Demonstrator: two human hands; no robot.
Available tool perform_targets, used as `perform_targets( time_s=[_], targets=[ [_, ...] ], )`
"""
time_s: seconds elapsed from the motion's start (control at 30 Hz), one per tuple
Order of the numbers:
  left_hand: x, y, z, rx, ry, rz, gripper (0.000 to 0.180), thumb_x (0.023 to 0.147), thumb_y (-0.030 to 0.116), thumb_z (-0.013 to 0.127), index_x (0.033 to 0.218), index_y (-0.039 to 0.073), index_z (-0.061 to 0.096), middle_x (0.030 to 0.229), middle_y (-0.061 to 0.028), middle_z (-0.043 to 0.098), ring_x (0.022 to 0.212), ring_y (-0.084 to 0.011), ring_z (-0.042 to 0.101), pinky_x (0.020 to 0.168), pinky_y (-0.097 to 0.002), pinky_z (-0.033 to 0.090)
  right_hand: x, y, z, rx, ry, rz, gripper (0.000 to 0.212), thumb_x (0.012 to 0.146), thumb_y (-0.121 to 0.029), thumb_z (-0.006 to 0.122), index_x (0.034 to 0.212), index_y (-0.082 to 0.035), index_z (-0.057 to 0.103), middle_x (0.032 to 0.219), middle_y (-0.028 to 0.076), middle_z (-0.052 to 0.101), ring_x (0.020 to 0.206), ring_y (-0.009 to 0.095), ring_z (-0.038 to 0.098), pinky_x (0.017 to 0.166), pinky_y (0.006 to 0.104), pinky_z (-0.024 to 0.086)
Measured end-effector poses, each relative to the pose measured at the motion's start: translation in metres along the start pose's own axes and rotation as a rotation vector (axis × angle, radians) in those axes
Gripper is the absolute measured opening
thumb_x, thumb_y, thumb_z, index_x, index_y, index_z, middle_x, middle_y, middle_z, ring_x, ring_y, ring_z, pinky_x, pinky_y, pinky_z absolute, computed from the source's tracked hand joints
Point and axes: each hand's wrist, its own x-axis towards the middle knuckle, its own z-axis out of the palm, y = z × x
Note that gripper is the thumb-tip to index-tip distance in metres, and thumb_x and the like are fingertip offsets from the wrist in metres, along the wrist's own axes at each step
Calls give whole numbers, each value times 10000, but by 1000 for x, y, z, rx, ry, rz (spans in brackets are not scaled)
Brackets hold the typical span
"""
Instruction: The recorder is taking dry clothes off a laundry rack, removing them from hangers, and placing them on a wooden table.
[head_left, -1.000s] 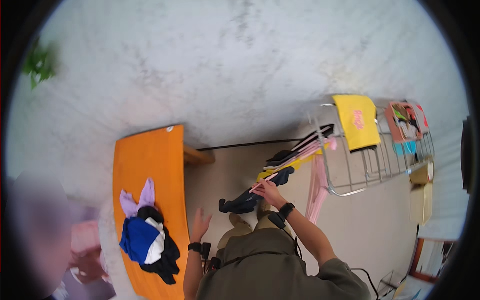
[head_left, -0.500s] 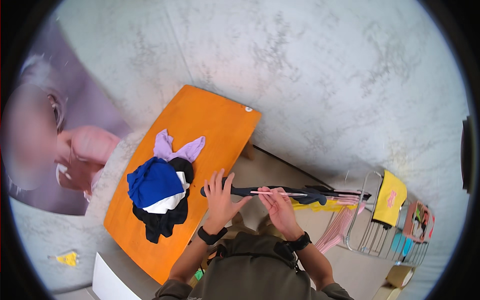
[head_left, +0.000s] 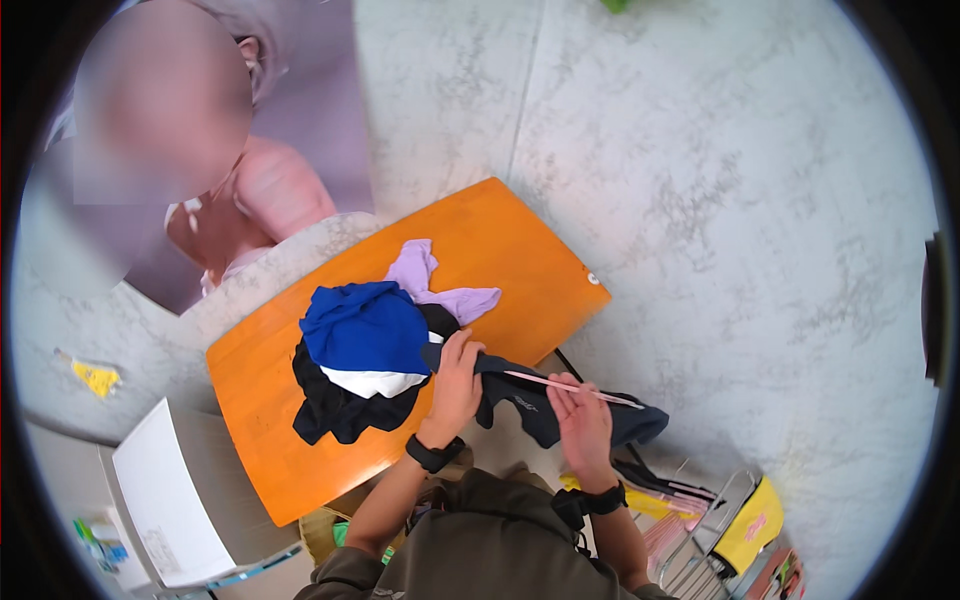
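Between my hands stretches a dark navy garment (head_left: 540,426), hanging past the table's right edge. My left hand (head_left: 456,392) closes its fingers on the garment's left end, beside the clothes pile. A slim pink hanger (head_left: 535,378) lies along the garment's upper side. My right hand (head_left: 586,432) holds hanger and cloth, fingers over the pink bar; its grip is partly hidden. On the orange table (head_left: 520,240) are a blue garment (head_left: 365,325), a white one (head_left: 370,383), a black one (head_left: 345,418) and a lilac one (head_left: 465,302).
At the lower right stands a metal rack (head_left: 690,572) with a yellow cloth (head_left: 750,525) over it and pink hangers beside it. A white panel (head_left: 170,500) stands at the lower left. A pale wall (head_left: 740,180) rises behind the table, with a large poster (head_left: 320,110) at left.
My view has turned to the right-hand side's disadvantage, so table and pile appear further right. The garment, a narrow strip before, now hangs wider; my left hand, spread earlier, has closed on it.
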Motion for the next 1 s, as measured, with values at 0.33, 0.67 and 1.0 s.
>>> perform_targets(
  time_s=[0.33, 0.67, 1.0],
  targets=[
    [-20, -30, -53, -512, -391, -191, 258, 736, -65, 472, 991, -29, 499, 823, -195, 562, 796, -330, 557, 726, -318, 430, 42, -51, -10, -132, -81, 117, 132, 843, -131, 465, 969, -91, 466, 789, 30, 522, 773, 208, 579, 814, 412, 491],
    [4, 0, -29, -523, -244, -188, 411, 733, -93, 446, 1131, 9, 440, 1028, -200, 529, 986, -356, 524, 840, -321, 402, 22, -129, -20, -390, -404, 647, 121, 841, -129, 422, 955, -89, 420, 548, -16, 322, 380, 60, 266, 345, 202, 210],
    [23, 35, 0, -459, -383, -83, 767, 752, -104, 394, 1415, 89, 61, 1292, -298, 332, 1189, -413, 386, 978, -361, 312, -29, -159, -42, -330, -770, 968, 190, 867, -150, 498, 964, -43, 375, 542, -9, 322, 419, 43, 251, 350, 214, 158]
  ],
)
